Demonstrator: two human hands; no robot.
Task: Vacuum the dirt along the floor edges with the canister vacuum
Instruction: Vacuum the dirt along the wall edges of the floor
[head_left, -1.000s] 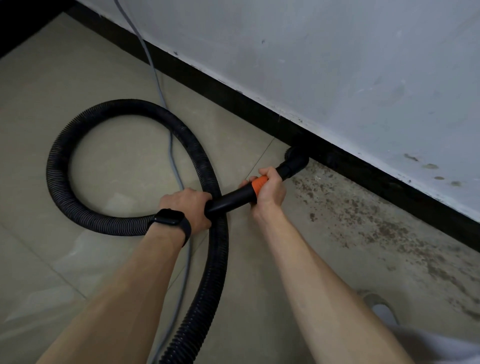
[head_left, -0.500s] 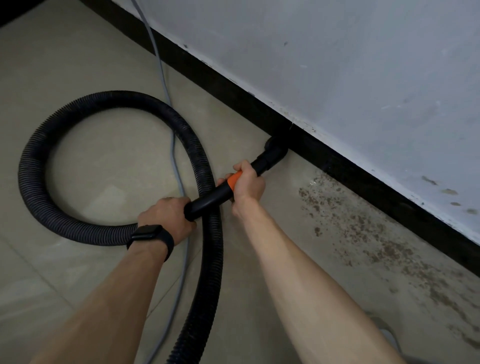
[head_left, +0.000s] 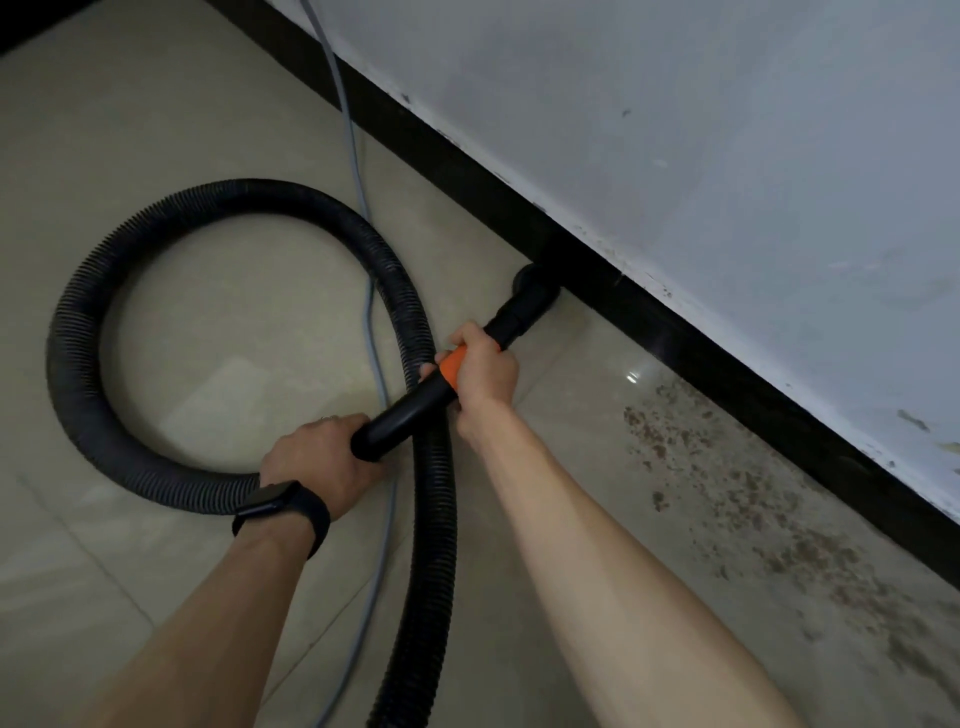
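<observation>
Nozzle (head_left: 535, 293) of the black wand (head_left: 410, 410) sits at the foot of the black skirting board (head_left: 727, 374), the wand's long axis slanting away from the skirting to the left hand (head_left: 317, 462), which is wrapped round its rear end where the ribbed hose (head_left: 78, 364) joins; the right hand (head_left: 483, 371) — the nearer to the skirting — is clamped on the orange collar (head_left: 451, 370). Dirt (head_left: 727, 499) lies in a brown band along the skirting, to the right of the nozzle and beyond the right hand — in my judgement the coming pass calls for sliding the nozzle rightward along the skirting
</observation>
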